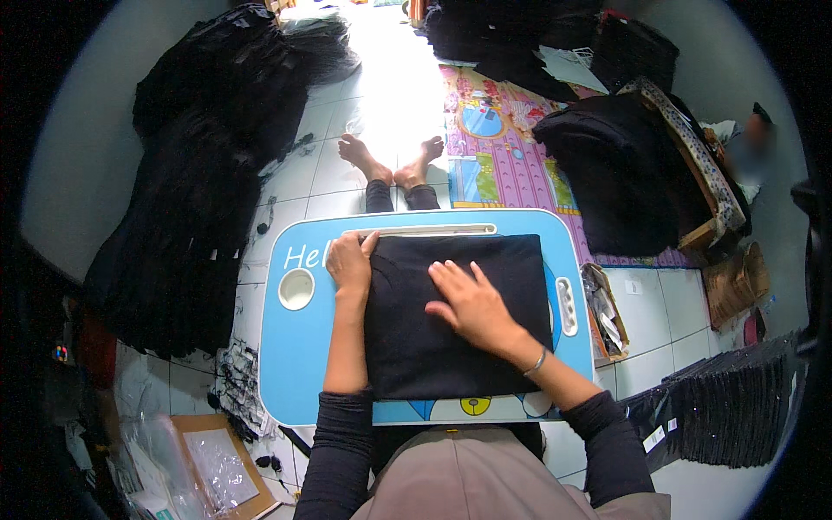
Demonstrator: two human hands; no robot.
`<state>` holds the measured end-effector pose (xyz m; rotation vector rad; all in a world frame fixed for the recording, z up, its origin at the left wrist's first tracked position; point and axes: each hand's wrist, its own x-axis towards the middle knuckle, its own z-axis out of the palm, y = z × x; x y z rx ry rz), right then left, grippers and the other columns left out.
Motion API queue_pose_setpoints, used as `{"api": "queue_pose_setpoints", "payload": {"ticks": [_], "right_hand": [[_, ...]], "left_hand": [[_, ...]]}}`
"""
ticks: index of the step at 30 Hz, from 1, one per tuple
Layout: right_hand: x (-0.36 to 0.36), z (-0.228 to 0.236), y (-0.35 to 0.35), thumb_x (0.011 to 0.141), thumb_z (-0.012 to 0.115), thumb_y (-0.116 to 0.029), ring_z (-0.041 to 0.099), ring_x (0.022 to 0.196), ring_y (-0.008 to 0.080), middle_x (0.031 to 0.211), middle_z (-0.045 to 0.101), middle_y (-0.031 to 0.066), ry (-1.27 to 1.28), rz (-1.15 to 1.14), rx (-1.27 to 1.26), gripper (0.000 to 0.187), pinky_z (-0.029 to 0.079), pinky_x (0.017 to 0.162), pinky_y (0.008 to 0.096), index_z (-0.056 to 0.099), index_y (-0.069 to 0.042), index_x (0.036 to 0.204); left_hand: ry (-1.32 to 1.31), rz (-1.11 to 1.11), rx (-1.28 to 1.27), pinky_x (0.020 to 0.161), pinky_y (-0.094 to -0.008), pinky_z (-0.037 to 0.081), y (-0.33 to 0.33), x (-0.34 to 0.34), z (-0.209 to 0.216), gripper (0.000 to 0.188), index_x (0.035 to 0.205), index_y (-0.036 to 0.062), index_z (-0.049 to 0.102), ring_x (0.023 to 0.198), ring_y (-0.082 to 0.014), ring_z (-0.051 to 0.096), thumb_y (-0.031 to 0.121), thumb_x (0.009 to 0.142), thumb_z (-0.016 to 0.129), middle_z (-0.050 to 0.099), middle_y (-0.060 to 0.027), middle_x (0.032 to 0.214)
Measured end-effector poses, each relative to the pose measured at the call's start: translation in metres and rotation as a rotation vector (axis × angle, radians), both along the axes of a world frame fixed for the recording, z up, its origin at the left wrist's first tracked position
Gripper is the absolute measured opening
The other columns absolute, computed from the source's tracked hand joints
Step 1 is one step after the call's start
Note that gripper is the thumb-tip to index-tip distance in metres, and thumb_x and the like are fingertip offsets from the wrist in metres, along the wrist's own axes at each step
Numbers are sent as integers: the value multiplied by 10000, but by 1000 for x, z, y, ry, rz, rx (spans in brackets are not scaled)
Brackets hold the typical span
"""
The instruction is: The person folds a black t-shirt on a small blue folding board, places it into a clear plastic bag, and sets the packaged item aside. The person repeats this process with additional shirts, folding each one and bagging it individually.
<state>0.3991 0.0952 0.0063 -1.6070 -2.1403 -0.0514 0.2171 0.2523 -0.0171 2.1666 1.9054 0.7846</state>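
A black folded cloth [442,347], squared into a neat rectangle, lies on a light blue lap table [295,373]. My left hand [351,264] is at the cloth's far left corner, its fingers closed with the thumb against the edge; the exact grip is partly hidden. Spread flat over the upper middle of the cloth is my right hand [472,308], palm down, with a bracelet [536,361] on its wrist. Small creases show in the cloth between the two hands.
The table has a round cup recess [296,289], a pen slot and a side handle [566,306]. A large heap of black cloth [191,191] lies left, another black pile [624,182] right. Bagged black garments [728,407] stack near right; cardboard and plastic sleeves [217,464] lie near left.
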Motion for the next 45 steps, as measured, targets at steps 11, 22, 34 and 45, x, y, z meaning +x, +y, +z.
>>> {"api": "queue_pose_setpoints", "payload": {"ticks": [11, 22, 34, 45], "right_hand": [[29, -7, -87, 942, 519, -434, 224, 1429, 373, 1531, 279, 202, 17, -371, -182, 669, 135, 1151, 542, 335, -74, 1475], [10, -11, -101, 914, 582, -368, 207, 1443, 326, 1552, 290, 87, -62, -466, -176, 637, 96, 1165, 538, 363, -166, 1476], [7, -7, -103, 916, 584, -355, 221, 1438, 321, 1545, 304, 85, -20, -458, -130, 611, 96, 1171, 531, 383, -175, 1463], [7, -6, -103, 917, 586, -347, 225, 1439, 306, 1542, 313, 71, -22, -464, -127, 597, 97, 1174, 525, 393, -182, 1458]], "left_hand": [[-566, -182, -331, 576, -256, 463, 4, -68, 17, 311, 905, 31, 678, 620, -111, 581, 323, 946, 578, 622, -35, 697], [-892, -342, -595, 795, -237, 512, -106, -113, 9, 437, 1261, -50, 555, 866, -106, 628, 19, 847, 679, 667, -68, 1053], [-669, -297, -176, 637, -255, 496, -100, -89, -2, 210, 942, -40, 694, 692, -108, 622, 88, 786, 749, 703, -69, 806], [-992, -356, -405, 639, -203, 460, -97, -82, -16, 166, 919, -10, 621, 709, -51, 578, 108, 845, 713, 621, 5, 751]]}}
